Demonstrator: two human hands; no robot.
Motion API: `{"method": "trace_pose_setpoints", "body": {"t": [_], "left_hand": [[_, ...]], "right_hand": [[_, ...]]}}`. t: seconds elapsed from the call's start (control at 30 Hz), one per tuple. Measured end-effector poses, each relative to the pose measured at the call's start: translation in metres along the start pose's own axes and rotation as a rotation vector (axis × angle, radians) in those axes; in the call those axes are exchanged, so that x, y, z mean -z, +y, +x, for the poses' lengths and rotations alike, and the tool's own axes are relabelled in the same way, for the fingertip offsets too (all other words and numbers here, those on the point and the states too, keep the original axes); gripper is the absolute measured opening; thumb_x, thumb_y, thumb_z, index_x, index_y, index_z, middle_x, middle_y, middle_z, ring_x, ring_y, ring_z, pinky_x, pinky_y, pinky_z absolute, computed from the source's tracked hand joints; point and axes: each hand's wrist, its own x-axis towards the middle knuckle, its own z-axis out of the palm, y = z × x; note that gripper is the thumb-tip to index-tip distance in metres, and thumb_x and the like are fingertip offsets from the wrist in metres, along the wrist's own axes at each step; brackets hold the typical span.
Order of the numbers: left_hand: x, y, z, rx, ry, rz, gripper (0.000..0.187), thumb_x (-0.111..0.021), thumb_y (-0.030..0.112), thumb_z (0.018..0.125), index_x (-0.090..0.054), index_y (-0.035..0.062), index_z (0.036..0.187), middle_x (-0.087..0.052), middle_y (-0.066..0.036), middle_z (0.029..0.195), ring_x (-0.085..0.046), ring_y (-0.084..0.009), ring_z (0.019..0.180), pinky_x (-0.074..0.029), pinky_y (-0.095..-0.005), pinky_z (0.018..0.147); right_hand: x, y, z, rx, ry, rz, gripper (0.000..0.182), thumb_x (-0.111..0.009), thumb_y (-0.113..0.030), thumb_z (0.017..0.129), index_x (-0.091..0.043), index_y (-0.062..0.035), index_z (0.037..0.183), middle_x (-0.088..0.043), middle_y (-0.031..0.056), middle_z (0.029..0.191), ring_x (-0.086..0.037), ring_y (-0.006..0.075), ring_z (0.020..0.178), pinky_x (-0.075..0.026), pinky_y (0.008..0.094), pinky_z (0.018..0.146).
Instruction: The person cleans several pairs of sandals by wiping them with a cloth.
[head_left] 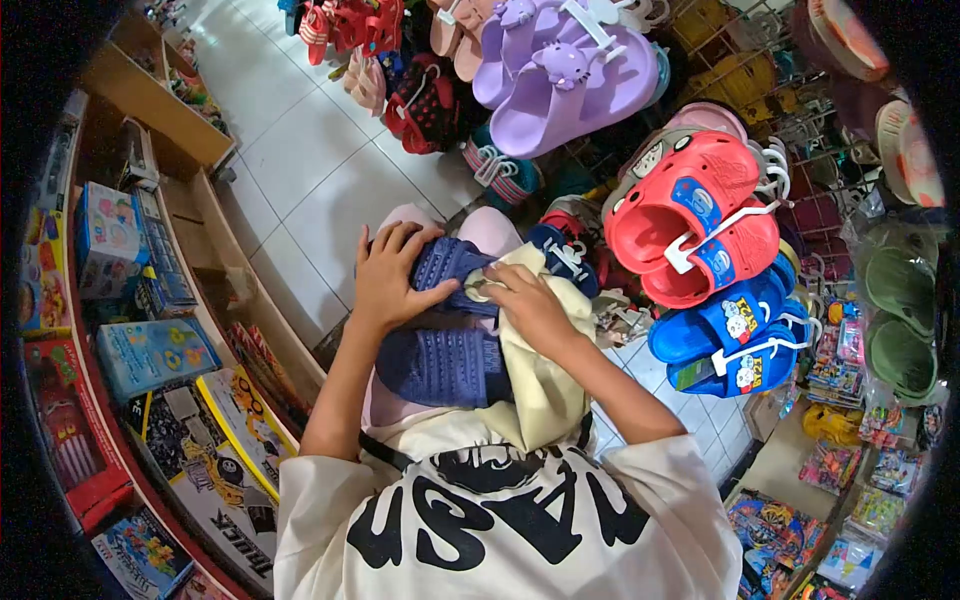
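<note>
My left hand (400,275) grips a navy blue slide sandal (443,268), thumb along its ribbed strap and fingers over its far side. A second, matching slide sandal (440,367) lies closer to me on my lap. Bunched under the fingers of my right hand (530,308) is a cream cloth (545,385), pressed against the right end of the upper sandal. The rest of the cloth drapes down toward my shirt. The sandal's underside is hidden.
Hanging at right are purple slides (575,85), red clogs (690,215), blue slides (735,340) and bagged green sandals (900,310). Shelves of boxed toys (200,450) curve along the left. White floor tiles (300,140) stretch ahead.
</note>
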Motion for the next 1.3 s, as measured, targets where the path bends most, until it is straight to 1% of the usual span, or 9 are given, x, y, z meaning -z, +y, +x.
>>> {"method": "trace_pose_setpoints", "body": {"t": [0.27, 0.37, 0.43, 0.5, 0.57, 0.87, 1.07, 1.17, 1.3], "left_hand": [[-0.004, 0.004, 0.004, -0.033, 0.02, -0.054, 0.065, -0.064, 0.061, 0.066, -0.06, 0.0183, 0.116, -0.056, -0.009, 0.117, -0.048, -0.0304, 0.118, -0.018, -0.0532, 0.109], [-0.004, 0.006, 0.009, -0.031, 0.02, -0.066, 0.063, -0.065, 0.059, 0.068, -0.061, 0.0186, 0.115, -0.056, -0.009, 0.116, -0.048, -0.0303, 0.118, -0.019, -0.0516, 0.109], [-0.004, 0.007, 0.009, -0.022, 0.016, -0.065, 0.061, -0.065, 0.058, 0.068, -0.061, 0.019, 0.115, -0.056, -0.009, 0.116, -0.048, -0.0302, 0.117, -0.02, -0.051, 0.108], [-0.005, 0.007, 0.009, -0.009, 0.018, -0.052, 0.059, -0.064, 0.057, 0.069, -0.061, 0.0195, 0.116, -0.056, -0.009, 0.115, -0.048, -0.0301, 0.117, -0.021, -0.0508, 0.108], [-0.003, 0.003, 0.007, -0.001, 0.023, -0.036, 0.059, -0.064, 0.056, 0.07, -0.061, 0.0197, 0.116, -0.057, -0.008, 0.115, -0.048, -0.03, 0.117, -0.021, -0.0506, 0.108], [-0.001, 0.002, 0.014, -0.001, 0.006, -0.051, 0.057, -0.064, 0.054, 0.071, -0.06, 0.0201, 0.116, -0.057, -0.008, 0.114, -0.048, -0.0296, 0.116, -0.022, -0.0503, 0.106], [-0.002, 0.004, 0.017, 0.011, 0.021, -0.04, 0.056, -0.064, 0.054, 0.07, -0.061, 0.0201, 0.115, -0.057, -0.008, 0.113, -0.049, -0.0299, 0.115, -0.023, -0.0499, 0.106], [-0.003, 0.004, 0.016, 0.008, 0.005, -0.055, 0.056, -0.064, 0.054, 0.069, -0.062, 0.0199, 0.114, -0.057, -0.007, 0.111, -0.05, -0.0297, 0.113, -0.024, -0.0499, 0.106], [-0.005, 0.005, 0.01, -0.015, 0.015, -0.077, 0.057, -0.065, 0.055, 0.069, -0.062, 0.0197, 0.113, -0.057, -0.007, 0.11, -0.05, -0.0288, 0.112, -0.025, -0.0497, 0.106]], "right_hand": [[0.035, 0.018, -0.05, -0.048, -0.14, 0.05, 0.031, -0.055, -0.007, 0.08, -0.063, -0.0106, 0.111, -0.059, 0.0073, 0.111, -0.054, 0.0249, 0.105, -0.041, 0.038, 0.092], [0.052, 0.012, -0.033, 0.002, 0.0, -0.13, 0.03, -0.06, -0.014, 0.082, -0.063, -0.0126, 0.112, -0.061, 0.0037, 0.105, -0.057, 0.0201, 0.098, -0.038, 0.041, 0.089], [0.041, 0.009, -0.016, 0.017, 0.274, -0.13, 0.033, -0.064, -0.025, 0.083, -0.063, -0.0182, 0.115, -0.062, -0.0018, 0.108, -0.057, 0.0148, 0.104, -0.024, 0.0551, 0.096], [0.028, 0.002, 0.006, 0.059, 0.273, -0.265, 0.031, -0.061, -0.03, 0.085, -0.063, -0.021, 0.115, -0.061, -0.0028, 0.117, -0.05, 0.0166, 0.119, -0.014, 0.0644, 0.1], [-0.006, 0.007, 0.01, -0.019, 0.04, -0.277, 0.045, -0.054, -0.045, 0.088, -0.055, -0.0226, 0.127, -0.045, 0.0018, 0.14, -0.029, 0.0207, 0.137, 0.001, 0.0779, 0.095], [0.009, 0.018, 0.015, 0.108, -0.13, -0.339, 0.057, -0.048, -0.049, 0.089, -0.042, -0.021, 0.139, -0.029, 0.0068, 0.15, -0.023, 0.0232, 0.14, 0.002, 0.0773, 0.096], [0.011, 0.027, 0.023, 0.214, -0.059, -0.116, 0.051, -0.053, -0.038, 0.089, -0.046, -0.0188, 0.136, -0.03, 0.0139, 0.149, -0.03, 0.0342, 0.136, -0.019, 0.0536, 0.111], [0.002, 0.029, 0.018, 0.146, -0.076, -0.09, 0.045, -0.056, -0.028, 0.089, -0.049, -0.0179, 0.133, -0.034, 0.014, 0.147, -0.036, 0.0342, 0.131, -0.03, 0.0429, 0.108], [0.007, 0.026, -0.012, 0.146, -0.017, -0.131, 0.044, -0.058, -0.02, 0.087, -0.051, -0.0104, 0.129, -0.043, 0.0115, 0.14, -0.04, 0.0297, 0.129, -0.032, 0.0421, 0.106]]}}
